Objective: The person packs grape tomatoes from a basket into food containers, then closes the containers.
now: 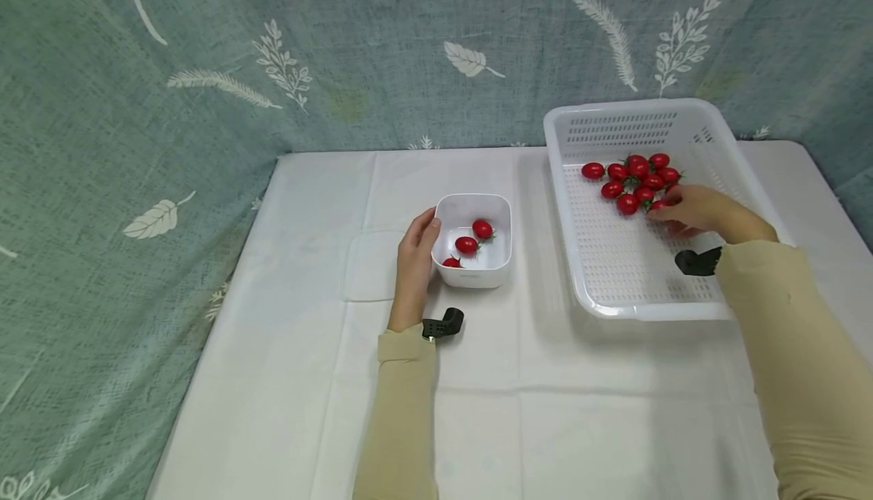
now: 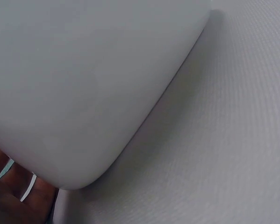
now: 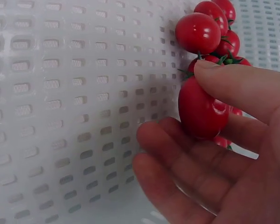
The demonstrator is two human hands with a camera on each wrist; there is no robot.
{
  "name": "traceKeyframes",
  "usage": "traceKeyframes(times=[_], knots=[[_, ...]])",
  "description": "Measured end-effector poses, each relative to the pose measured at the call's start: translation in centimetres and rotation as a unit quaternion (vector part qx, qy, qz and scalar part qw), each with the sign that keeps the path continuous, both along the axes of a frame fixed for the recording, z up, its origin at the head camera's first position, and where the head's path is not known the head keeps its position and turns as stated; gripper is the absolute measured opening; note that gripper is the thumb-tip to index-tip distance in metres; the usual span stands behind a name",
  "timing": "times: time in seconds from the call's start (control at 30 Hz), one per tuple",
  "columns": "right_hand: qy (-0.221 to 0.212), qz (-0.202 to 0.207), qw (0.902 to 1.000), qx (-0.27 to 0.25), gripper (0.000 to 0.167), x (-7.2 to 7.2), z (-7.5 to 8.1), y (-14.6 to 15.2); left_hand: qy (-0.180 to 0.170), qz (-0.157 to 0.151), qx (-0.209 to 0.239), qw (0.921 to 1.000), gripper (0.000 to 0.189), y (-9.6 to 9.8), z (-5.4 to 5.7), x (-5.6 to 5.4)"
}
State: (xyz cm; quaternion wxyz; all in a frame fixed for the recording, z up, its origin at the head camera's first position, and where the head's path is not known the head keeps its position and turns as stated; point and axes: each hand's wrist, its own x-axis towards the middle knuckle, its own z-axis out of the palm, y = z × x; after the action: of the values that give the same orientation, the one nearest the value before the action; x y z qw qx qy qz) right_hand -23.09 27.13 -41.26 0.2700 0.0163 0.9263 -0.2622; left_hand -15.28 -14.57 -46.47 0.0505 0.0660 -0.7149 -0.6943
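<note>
One green-blue curtain with pale leaf prints hangs behind and beside one white table. On the table's right half sits one white basket with slotted walls. Two tan sleeves reach in from below. One small white box stands left of the basket, well apart from it. Of two hands, the left hand rests against the box's left side, its fingers loosely extended and touching the wall; the right hand, inside the basket, pinches one red tomato between thumb and fingers, the other fingertips spread below. Each wrist bears one black device. Three tomatoes lie in the box; roughly ten cluster in the basket, some partly hidden.
</note>
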Motion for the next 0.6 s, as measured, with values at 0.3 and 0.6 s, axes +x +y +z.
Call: traceKeyframes(times=[0.3,0.6], knots=[[0.034,0.033,0.9989,0.003,0.058,0.3,1.8,0.1,-0.001,0.004,-0.001,1.0,0.043,0.1,0.0,0.0],[0.071,0.022,0.9965,0.038,0.06,0.8,2.8,0.0,-0.005,0.008,-0.005,0.9999,0.042,0.1,0.0,-0.1]])
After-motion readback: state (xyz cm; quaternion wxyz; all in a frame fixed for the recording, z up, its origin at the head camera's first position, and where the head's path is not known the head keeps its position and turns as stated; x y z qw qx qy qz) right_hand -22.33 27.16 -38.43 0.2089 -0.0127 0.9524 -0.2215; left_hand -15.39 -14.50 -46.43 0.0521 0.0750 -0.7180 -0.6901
